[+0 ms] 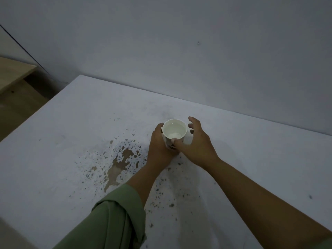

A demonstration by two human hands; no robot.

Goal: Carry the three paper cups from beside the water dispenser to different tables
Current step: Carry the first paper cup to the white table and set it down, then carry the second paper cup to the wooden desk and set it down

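Note:
A white paper cup (pixel 174 130) with water in it stands upright on a white table (pixel 75 133), near the table's far edge. My left hand (pixel 159 146) wraps around the cup's left side. My right hand (pixel 195 142) is at the cup's right side, its thumb touching the near rim and its fingers spread apart behind the cup. Only this one cup is in view.
The table top has a patch of chipped paint (pixel 118 164) showing brown just left of my left forearm. A grey wall (pixel 179 51) runs right behind the table. A wooden tabletop (pixel 12 74) stands at the far left, with floor between.

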